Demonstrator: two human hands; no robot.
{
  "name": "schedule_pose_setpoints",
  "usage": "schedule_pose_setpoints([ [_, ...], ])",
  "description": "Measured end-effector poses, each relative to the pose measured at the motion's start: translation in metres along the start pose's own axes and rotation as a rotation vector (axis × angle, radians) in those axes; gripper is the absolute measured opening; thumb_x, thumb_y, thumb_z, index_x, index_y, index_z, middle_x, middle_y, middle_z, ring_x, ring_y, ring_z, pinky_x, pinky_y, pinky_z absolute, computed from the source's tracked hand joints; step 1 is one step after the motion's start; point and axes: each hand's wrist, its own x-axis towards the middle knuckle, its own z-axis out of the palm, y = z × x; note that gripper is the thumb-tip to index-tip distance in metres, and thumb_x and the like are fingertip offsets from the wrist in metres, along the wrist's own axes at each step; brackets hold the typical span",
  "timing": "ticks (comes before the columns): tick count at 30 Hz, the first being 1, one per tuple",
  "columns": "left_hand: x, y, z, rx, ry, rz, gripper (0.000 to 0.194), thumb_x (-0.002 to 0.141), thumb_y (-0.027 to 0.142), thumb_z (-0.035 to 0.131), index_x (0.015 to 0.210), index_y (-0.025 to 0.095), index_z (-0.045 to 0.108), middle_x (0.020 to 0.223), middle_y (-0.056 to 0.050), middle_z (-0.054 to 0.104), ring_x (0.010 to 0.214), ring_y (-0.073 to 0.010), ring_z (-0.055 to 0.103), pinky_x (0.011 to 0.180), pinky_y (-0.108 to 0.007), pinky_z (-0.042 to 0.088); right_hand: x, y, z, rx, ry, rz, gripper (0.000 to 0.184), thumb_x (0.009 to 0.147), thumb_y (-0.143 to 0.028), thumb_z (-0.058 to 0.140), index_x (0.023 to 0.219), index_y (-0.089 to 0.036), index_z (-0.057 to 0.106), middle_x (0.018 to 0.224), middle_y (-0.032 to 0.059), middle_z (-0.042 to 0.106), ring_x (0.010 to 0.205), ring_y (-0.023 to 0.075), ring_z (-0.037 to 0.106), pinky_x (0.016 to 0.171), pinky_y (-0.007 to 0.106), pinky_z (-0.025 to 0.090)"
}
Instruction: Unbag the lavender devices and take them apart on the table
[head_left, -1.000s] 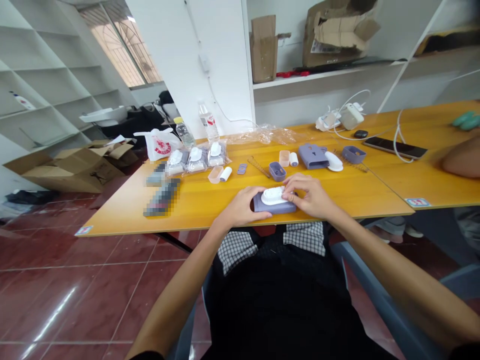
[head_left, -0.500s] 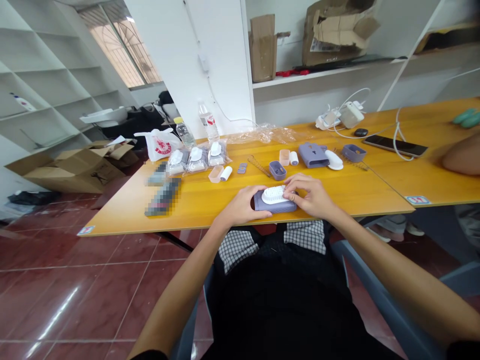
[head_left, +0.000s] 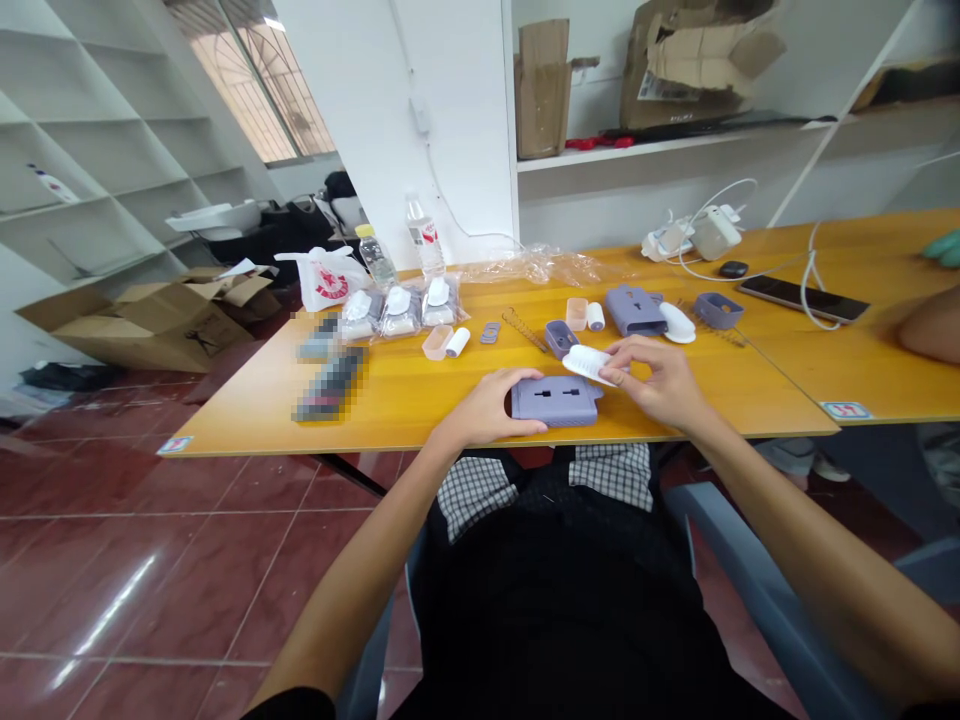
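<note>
My left hand (head_left: 496, 408) grips the left end of a purple plastic housing (head_left: 555, 408), which lies near the table's front edge. Two dark keyhole-like slots show on its upper face. Pinched between the fingers of my right hand (head_left: 654, 382) is a white oval brush head (head_left: 585, 364), held tilted just above the housing's far right side and apart from it. Behind it stand a small purple cup (head_left: 561, 340) and a coiled spring (head_left: 523, 328). A flat grey-purple clip (head_left: 490, 332) lies further left.
Bagged units (head_left: 400, 312), a pinkish cup (head_left: 437, 343) and a white cylinder (head_left: 457, 342) lie left. A second purple housing (head_left: 636, 310), white oval piece (head_left: 677, 322) and purple tray (head_left: 718, 310) lie right, with a phone (head_left: 802, 298). Another person's arm (head_left: 930, 325) rests at the far right.
My right hand has lifted the white brush head off the purple housing, moving it up and right, which bares the slots. My left hand keeps its hold on the housing.
</note>
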Motion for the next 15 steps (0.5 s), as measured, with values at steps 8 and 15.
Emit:
schedule_pose_setpoints([
  [8,-0.001,-0.003,0.000,0.006,0.014,-0.001,0.073,0.080,0.055,0.090,0.143,0.030,0.063,0.150,-0.010,0.067,0.141,-0.0354,0.062,0.123,-0.059,0.045,-0.011,0.002,0.005,0.110,0.035,0.038,0.027,0.096,-0.050,0.077,0.080,-0.028,0.075,0.088,0.0063,0.078,0.092,0.0296,0.074,0.087,0.049,0.058],
  [15,0.001,-0.002,0.001,0.032,0.043,0.004,0.069,0.085,0.056,0.086,0.144,0.029,0.061,0.150,-0.010,0.067,0.138,-0.0344,0.064,0.123,-0.057,0.047,-0.008,0.024,0.010,0.302,0.139,0.284,0.037,0.082,-0.062,0.087,0.081,-0.027,0.075,0.084,0.0044,0.076,0.080,0.0253,0.073,0.078,0.046,0.064],
])
